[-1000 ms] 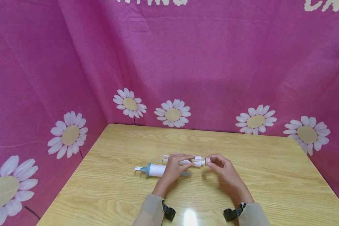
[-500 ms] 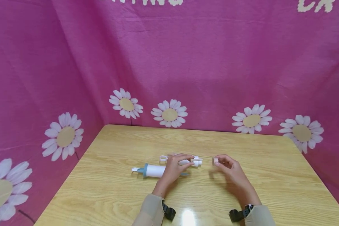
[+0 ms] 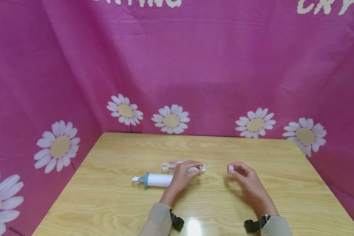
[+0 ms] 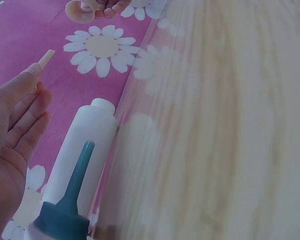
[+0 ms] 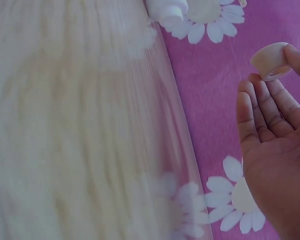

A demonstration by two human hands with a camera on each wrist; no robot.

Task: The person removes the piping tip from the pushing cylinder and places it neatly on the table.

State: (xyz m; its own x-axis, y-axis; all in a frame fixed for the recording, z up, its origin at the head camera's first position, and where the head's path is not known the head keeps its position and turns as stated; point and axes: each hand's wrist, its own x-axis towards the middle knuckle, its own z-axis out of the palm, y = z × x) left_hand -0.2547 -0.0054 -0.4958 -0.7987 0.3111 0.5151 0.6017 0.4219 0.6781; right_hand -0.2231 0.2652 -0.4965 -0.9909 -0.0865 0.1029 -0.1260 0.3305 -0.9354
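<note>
My left hand (image 3: 184, 173) pinches a small, pale tapered nozzle (image 3: 206, 167) between thumb and fingertips, its narrow end toward the right. Opposite it, my right hand (image 3: 249, 178) holds a short beige ring-shaped collar (image 5: 270, 61) by its edge; a gap separates the two pieces. Under and beyond the left hand lies a white tube (image 4: 87, 135) with a narrow neck and a looped white handle (image 3: 165, 166). Nearer me, a white barrel (image 3: 160, 180) with teal end fittings lies alongside, partly hidden by the left hand. Its teal spout (image 4: 80, 172) shows in the left wrist view.
Both tubes lie on a wood-grain table (image 3: 129, 209). Behind and to the left, a pink curtain (image 3: 194, 65) with daisies borders the table. A black wrist camera (image 3: 177, 222) sits at each sleeve cuff.
The right hand has drawn the collar away to the right from the nozzle tip, which was right at it earlier. The left hand keeps its pinch; the head view has shifted slightly.
</note>
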